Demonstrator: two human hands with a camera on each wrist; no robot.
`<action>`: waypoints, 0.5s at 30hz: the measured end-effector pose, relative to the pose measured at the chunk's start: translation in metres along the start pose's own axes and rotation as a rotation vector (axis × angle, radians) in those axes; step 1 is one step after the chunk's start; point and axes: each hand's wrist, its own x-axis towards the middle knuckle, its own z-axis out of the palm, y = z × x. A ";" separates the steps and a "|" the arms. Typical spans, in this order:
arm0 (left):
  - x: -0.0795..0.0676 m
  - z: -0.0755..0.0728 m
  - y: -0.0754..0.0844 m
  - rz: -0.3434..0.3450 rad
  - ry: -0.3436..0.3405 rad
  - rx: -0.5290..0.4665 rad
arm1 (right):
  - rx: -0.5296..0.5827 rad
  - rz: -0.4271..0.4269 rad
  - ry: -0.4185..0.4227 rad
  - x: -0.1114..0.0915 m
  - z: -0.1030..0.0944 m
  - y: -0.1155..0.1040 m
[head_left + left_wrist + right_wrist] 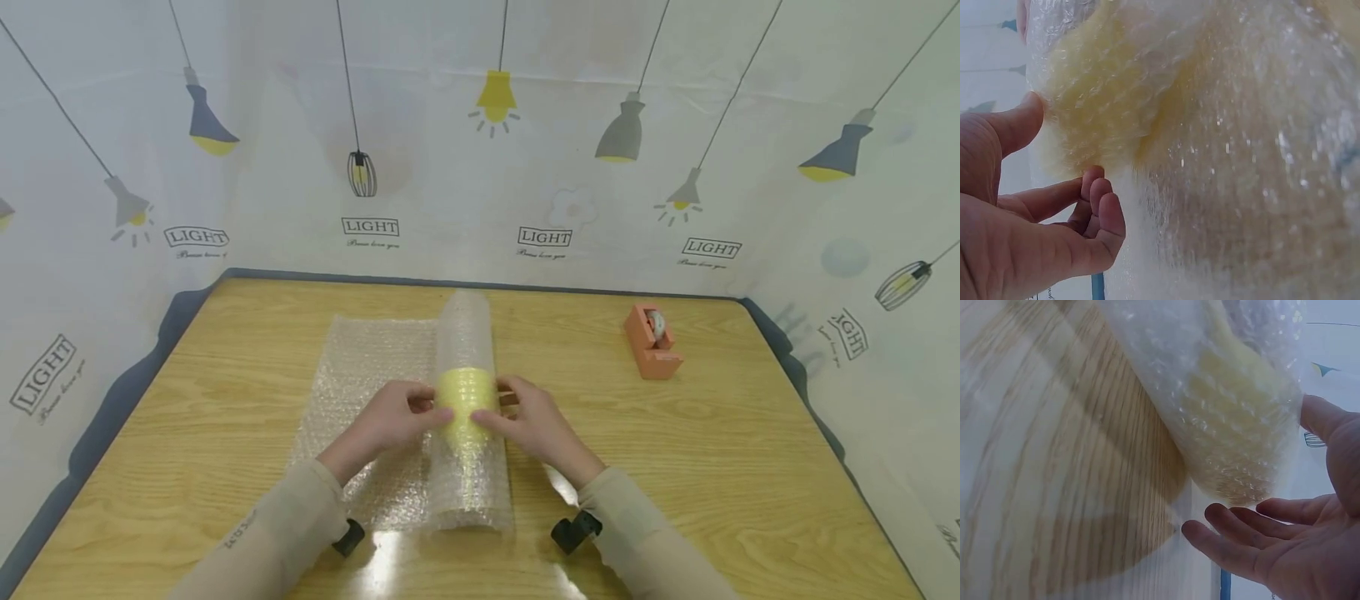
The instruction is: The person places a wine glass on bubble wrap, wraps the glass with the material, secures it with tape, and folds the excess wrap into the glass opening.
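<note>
A rolled tube of bubble wrap (463,329) lies lengthwise across the middle of the table. Something yellow (467,392) shows through its layers at mid-length; the wrap hides its exact kind. To the left, the unrolled part of the sheet (375,358) spreads flat. My left hand (397,414) holds the roll's left side, thumb on top and fingers curled low against it. On the opposite side my right hand (536,417) holds the roll, thumb over the yellow part, fingers down its right flank. The right wrist view shows those fingers (1235,528) at the roll's lower edge.
An orange tape dispenser (652,343) with a roll of tape stands at the back right of the wooden table (712,467). A pale cloth printed with lamps (450,167) hangs behind and along both sides of the table.
</note>
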 end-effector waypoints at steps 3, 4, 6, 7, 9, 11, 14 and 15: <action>-0.001 -0.001 0.000 -0.031 -0.022 -0.030 | -0.002 0.005 0.005 0.001 0.002 -0.001; -0.001 -0.002 0.000 -0.044 -0.031 -0.044 | -0.003 0.006 0.006 0.001 0.002 -0.002; -0.001 -0.003 0.001 -0.074 -0.048 -0.083 | -0.009 0.006 0.009 0.001 0.004 -0.002; -0.002 -0.004 0.001 -0.091 -0.053 -0.108 | -0.010 0.006 0.008 0.002 0.004 -0.003; -0.002 -0.005 0.002 -0.119 -0.069 -0.176 | -0.016 0.010 0.008 0.002 0.005 -0.004; -0.001 -0.007 0.003 -0.139 -0.070 -0.233 | -0.027 0.011 0.010 0.002 0.006 -0.005; -0.001 -0.008 0.005 -0.147 -0.069 -0.269 | -0.052 0.016 0.010 0.002 0.006 -0.007; 0.000 -0.009 0.006 -0.153 -0.059 -0.259 | -0.060 0.015 0.011 0.002 0.007 -0.007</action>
